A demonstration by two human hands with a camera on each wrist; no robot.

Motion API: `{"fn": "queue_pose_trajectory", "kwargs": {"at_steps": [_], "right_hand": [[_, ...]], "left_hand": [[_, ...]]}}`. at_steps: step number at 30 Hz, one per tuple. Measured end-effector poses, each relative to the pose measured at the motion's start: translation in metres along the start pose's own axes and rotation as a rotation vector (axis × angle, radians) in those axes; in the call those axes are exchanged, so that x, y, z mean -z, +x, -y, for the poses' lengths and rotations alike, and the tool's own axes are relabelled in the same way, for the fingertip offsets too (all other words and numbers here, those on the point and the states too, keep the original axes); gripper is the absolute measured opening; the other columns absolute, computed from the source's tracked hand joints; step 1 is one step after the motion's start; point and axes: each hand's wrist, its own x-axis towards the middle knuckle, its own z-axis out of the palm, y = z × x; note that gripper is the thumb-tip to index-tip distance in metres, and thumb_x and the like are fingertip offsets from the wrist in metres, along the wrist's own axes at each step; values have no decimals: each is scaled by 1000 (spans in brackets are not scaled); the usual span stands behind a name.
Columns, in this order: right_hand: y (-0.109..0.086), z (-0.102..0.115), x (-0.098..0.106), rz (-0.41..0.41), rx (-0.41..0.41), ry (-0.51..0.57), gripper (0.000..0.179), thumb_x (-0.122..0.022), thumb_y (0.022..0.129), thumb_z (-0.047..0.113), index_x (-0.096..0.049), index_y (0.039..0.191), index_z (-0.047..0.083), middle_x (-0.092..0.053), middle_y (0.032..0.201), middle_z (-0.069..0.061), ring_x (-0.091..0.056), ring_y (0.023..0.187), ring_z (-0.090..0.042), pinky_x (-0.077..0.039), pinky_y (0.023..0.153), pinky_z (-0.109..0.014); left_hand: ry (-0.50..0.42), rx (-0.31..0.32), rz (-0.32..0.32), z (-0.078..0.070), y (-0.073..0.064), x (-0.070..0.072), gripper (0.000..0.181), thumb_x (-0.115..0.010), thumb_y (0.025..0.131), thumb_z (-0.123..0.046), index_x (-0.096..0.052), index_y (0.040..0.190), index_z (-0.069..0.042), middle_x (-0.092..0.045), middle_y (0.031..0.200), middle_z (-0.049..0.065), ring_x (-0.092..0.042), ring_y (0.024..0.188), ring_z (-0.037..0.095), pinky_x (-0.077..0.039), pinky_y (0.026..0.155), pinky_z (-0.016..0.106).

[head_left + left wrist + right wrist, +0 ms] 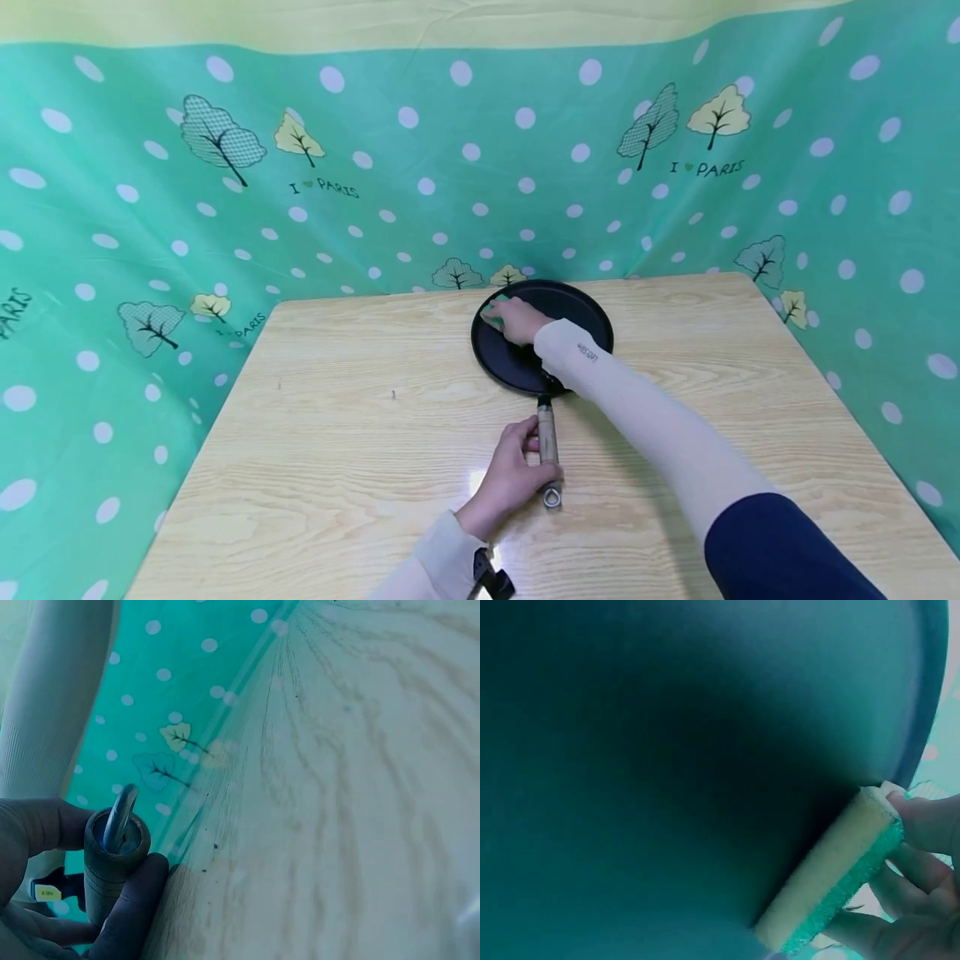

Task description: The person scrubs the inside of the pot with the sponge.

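Observation:
A round black frying pan [573,310] lies near the back of the table, its wooden handle [547,437] pointing toward me. My left hand [517,471] grips that handle from the left; the left wrist view shows thumb and fingers around its end, by the metal hanging ring [121,817]. Over the pan's left part, my right hand [517,321] holds a sponge [836,874] with a yellow side and a green scouring layer. In the right wrist view the yellow side lies against the pan's dark inner surface, close to the raised rim.
The light wood table [337,467] reaches its back edge just behind the pan. A green dotted curtain [420,167] with tree prints hangs behind and along both sides. My right forearm sleeve [645,417] crosses over the table, right of the handle.

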Motion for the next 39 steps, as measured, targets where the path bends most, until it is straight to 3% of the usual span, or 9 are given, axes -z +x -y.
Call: {"fn": "queue_pose_trajectory", "kwargs": {"at_steps": [4, 7, 10, 18, 20, 25, 28, 39], "right_hand": [[-1, -12, 5, -35, -33, 15, 60, -46, 102, -9, -48, 158, 12, -29, 170, -16, -36, 151, -39, -50, 92, -36], [-2, -23, 9, -52, -79, 32, 60, -44, 102, -9, -49, 158, 12, -29, 171, -15, -27, 156, -38, -45, 106, -42], [-4, -33, 13, -52, -115, 38, 61, -43, 102, -9, -47, 159, 13, -28, 172, -14, -22, 158, -39, -43, 109, -44], [-18, -51, 26, -36, -154, 43, 63, -43, 102, -8, -43, 161, 12, -26, 172, -17, -22, 157, -41, -47, 98, -47], [-21, -55, 29, -36, -158, 33, 62, -44, 102, -7, -44, 161, 11, -28, 171, -18, -24, 156, -41, -47, 103, -47], [-31, -66, 37, -53, -98, -47, 57, -52, 98, -8, -53, 153, 5, -44, 160, -25, -37, 150, -43, -40, 118, -51], [-40, -72, 40, -59, -61, -76, 55, -57, 95, -9, -57, 149, 1, -51, 154, -26, -44, 144, -44, -40, 118, -53], [-75, -73, 37, -31, -48, -82, 53, -62, 98, -4, -54, 151, -1, -49, 156, -26, -42, 146, -46, -37, 119, -55]], "left_hand": [[2, -4, 8, 0, -1, -1, 85, -80, 75, -2, -45, 151, 12, -54, 122, 12, -58, 107, 19, -46, 97, 28], [3, -4, 12, -1, -1, -2, 85, -80, 75, -2, -45, 152, 12, -53, 122, 12, -58, 108, 20, -46, 97, 28], [6, -1, 12, -1, -2, -3, 86, -80, 75, -2, -45, 152, 11, -53, 122, 11, -58, 108, 20, -46, 96, 27], [12, 3, 11, -1, -2, -2, 85, -80, 77, -2, -43, 153, 11, -53, 122, 12, -57, 108, 20, -46, 96, 28], [8, 8, 8, -1, -2, -2, 85, -81, 78, -2, -43, 153, 12, -53, 123, 12, -57, 108, 20, -46, 96, 27], [-11, 19, 2, -2, -1, 0, 85, -81, 78, -2, -42, 153, 13, -53, 124, 13, -57, 109, 20, -46, 96, 27], [-15, 26, 3, -2, -1, 0, 85, -80, 78, -3, -42, 153, 13, -53, 124, 13, -57, 109, 20, -46, 95, 27], [0, 30, 3, -2, -2, 1, 84, -80, 80, -4, -42, 153, 13, -53, 124, 12, -57, 109, 20, -45, 95, 26]]}}
